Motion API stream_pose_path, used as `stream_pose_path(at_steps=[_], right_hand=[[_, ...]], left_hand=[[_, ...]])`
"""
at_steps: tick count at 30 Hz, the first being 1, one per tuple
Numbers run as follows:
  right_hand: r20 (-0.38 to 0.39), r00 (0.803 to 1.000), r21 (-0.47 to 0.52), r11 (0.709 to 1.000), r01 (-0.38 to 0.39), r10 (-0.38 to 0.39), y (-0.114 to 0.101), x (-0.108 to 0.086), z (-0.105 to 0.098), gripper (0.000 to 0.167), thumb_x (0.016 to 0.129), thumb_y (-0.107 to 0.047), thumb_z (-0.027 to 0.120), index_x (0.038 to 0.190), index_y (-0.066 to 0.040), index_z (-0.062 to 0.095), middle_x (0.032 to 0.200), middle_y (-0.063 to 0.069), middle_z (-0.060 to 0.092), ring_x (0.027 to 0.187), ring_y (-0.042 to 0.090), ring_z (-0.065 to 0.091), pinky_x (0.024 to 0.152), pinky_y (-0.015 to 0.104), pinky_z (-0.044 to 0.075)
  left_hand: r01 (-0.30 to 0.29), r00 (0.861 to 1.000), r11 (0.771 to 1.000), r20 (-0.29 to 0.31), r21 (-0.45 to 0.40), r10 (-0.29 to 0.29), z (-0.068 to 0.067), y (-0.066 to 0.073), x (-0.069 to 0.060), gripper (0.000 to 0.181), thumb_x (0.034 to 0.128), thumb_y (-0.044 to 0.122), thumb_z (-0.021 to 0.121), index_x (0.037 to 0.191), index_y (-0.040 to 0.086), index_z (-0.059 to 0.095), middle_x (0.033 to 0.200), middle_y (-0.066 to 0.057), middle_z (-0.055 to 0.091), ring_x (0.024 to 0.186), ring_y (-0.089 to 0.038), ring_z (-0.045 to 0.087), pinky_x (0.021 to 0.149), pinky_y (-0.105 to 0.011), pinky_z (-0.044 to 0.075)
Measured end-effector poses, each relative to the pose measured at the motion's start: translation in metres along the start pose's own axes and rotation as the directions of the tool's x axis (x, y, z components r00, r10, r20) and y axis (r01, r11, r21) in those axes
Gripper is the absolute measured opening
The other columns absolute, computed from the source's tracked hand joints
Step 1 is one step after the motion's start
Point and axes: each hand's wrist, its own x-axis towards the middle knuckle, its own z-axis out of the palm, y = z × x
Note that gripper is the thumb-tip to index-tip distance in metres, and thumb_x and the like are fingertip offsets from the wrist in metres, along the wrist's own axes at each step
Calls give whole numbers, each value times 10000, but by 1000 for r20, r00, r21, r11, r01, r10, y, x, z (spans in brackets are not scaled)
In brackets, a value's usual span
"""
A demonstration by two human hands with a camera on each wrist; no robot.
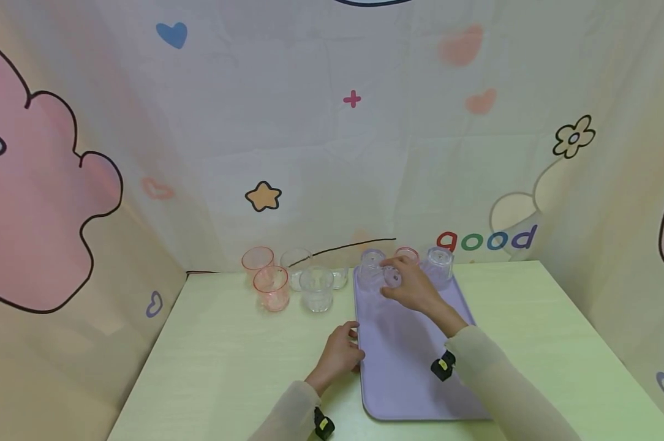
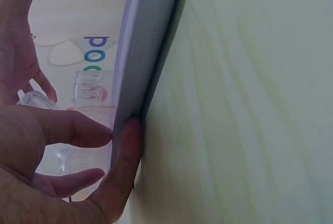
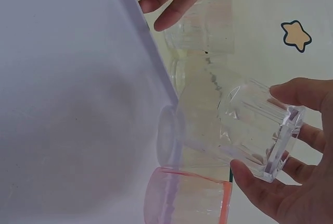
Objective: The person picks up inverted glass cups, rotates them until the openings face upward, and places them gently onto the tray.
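The left hand (image 1: 337,354) pinches the tray (image 1: 403,383) by its edge. The right hand (image 1: 411,286) grips a clear cup (image 3: 260,130) above the tray's far end. More cups (image 1: 317,289) on the counter (image 1: 227,367) seem left to do; three cups (image 1: 439,263) at the tray's back look done.

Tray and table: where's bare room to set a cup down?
The tray is bare on its near half, left of the right sleeve. The table is bare between its left edge and the left hand, and right of the tray. Crowded: the tray's far end, with cups and the right hand, and just left of it, where more cups cluster.
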Motion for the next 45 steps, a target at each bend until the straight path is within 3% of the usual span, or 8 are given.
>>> stream_pose_path(at_steps=[11, 20, 27, 35, 45], right_hand=[[11, 1000, -47, 999, -7, 7, 5, 7, 9, 549, 776, -221, 779, 1283, -104, 606, 1366, 192, 530, 1123, 386, 608, 921, 562, 517], [52, 998, -88, 996, -24, 28, 1, 13, 20, 544, 776, -226, 782, 1278, -107, 609, 1349, 200, 544, 1114, 380, 617, 896, 546, 538], [75, 997, -157, 988, -12, 24, -1, 13, 23, 552, 768, -230, 791, 1279, -119, 613, 1339, 189, 560, 1126, 366, 619, 911, 533, 534], [99, 995, -216, 976, 16, 6, 0, 15, 29, 564, 749, -233, 784, 1274, -119, 614, 1325, 182, 573, 1073, 338, 638, 857, 503, 548], [99, 995, -273, 962, 24, 4, -3, 19, 40, 570, 737, -241, 777, 1278, -155, 621, 1313, 151, 580, 1073, 325, 636, 811, 488, 559]], left_hand=[[-15, 1000, 1000, -3, -1, 15, 4, -7, 6, 656, 680, -123, 591, 1329, -107, 492, 1046, -171, 578, 758, -198, 686, 461, -306, 555], [-35, 999, 999, -3, -14, 35, 1, -6, 1, 632, 695, -98, 595, 1317, -126, 487, 1020, -158, 581, 733, -129, 663, 463, -273, 553], [1, 1000, 999, 0, -41, -1, 2, -9, 3, 669, 677, -127, 573, 1341, -102, 490, 1054, -169, 582, 802, -180, 669, 478, -311, 567], [-11, 1000, 999, -7, -30, 11, 2, -10, 4, 665, 671, -130, 560, 1333, -93, 506, 1035, -153, 586, 797, -179, 670, 465, -310, 562], [15, 1000, 999, -7, -32, -15, 4, -11, 5, 668, 690, -135, 575, 1351, -82, 493, 1035, -124, 578, 785, -138, 650, 470, -303, 562]])
